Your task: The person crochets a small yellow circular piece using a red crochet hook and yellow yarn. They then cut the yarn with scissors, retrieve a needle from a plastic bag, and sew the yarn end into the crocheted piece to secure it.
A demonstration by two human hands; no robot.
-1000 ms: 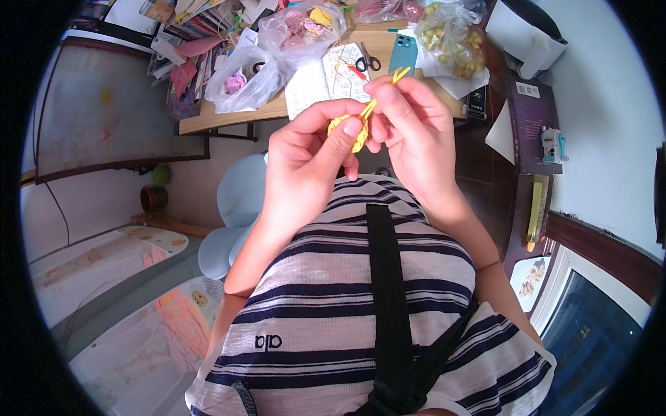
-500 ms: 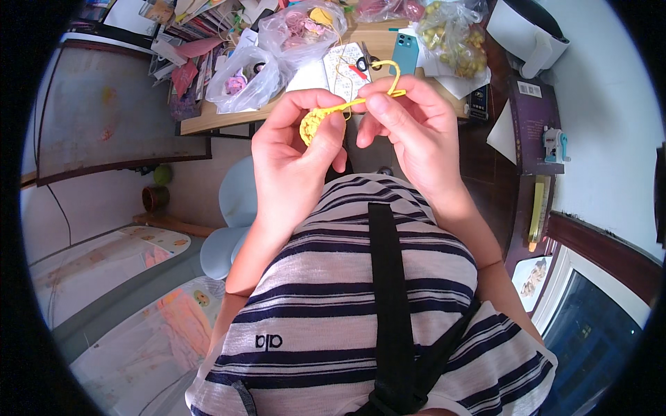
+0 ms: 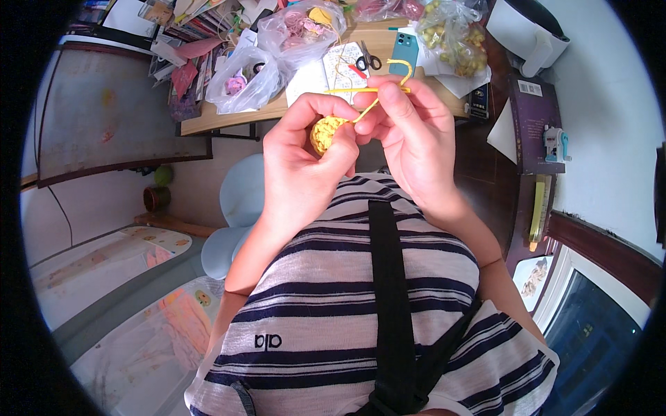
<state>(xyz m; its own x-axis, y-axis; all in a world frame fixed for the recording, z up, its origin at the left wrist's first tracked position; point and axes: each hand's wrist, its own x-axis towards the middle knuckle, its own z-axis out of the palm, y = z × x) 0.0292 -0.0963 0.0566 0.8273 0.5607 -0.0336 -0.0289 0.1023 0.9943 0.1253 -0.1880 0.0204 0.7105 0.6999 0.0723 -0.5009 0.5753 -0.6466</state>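
My left hand [image 3: 302, 156] is closed on a small round yellow crochet piece [image 3: 323, 134], pinching its edge between thumb and fingers. Above it, my right hand [image 3: 417, 135] pinches a slim, straight yellow yarn needle [image 3: 340, 90], whose free end points left over the crochet piece without touching it. From the piece's right edge a yellow yarn strand [image 3: 368, 111] runs up to the needle's right end, and a loose tail curls above my right fingers. Part of the crochet piece is hidden behind my left thumb and fingers.
On the wooden table [image 3: 305, 114] lie an open notebook [image 3: 335, 61], black-handled scissors [image 3: 368, 61] and a teal phone [image 3: 403, 53]. Plastic bags of yarn [image 3: 295, 31] stand left, a bag of greenish fruit [image 3: 454, 41] right. A light-blue chair [image 3: 243, 191] is below left.
My right hand has tilted and lifted the needle off the crochet piece, so its left end now shows free. My left hand has shifted slightly right and down with the piece.
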